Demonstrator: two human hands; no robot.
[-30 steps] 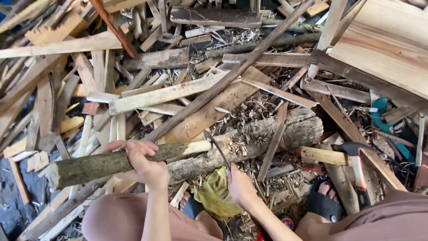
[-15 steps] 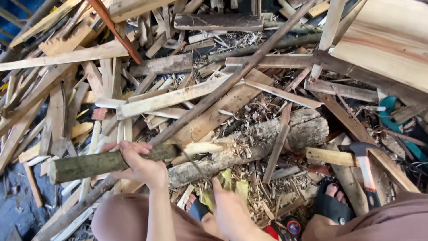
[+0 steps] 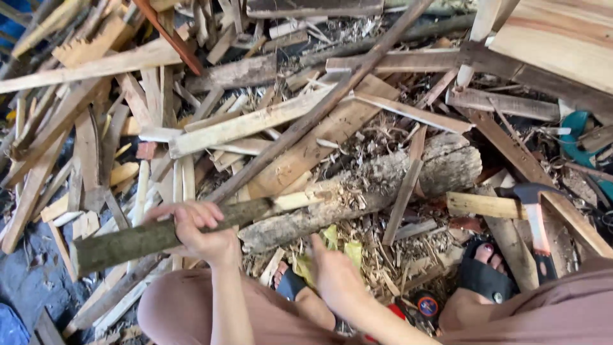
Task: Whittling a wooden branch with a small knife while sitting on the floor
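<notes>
The left hand (image 3: 203, 231) is clenched around a green-barked stick (image 3: 153, 235), gripping it near the middle so that its cut, pale tip rests on the thick log (image 3: 377, 185) lying just beyond the knuckles, while its butt end juts out to the left over the scrap. The right hand (image 3: 335, 275) sits lower and nearer the body, down among yellow leaves (image 3: 338, 239) and wood chips beside a sandalled foot (image 3: 290, 281); its fingers curl downward, but whether they grip anything cannot be told, as the palm hides them. This looks like the holding step: the stick is braced on the log as on a chopping block, with the free hand off the work. Any further trimming would call for a tool, and a hatchet (image 3: 535, 217) lies well off to the right of the right hand, head on a plank, near the other foot (image 3: 485, 268). Beyond the log, split boards and offcuts (image 3: 255, 121) lie heaped in every direction.
</notes>
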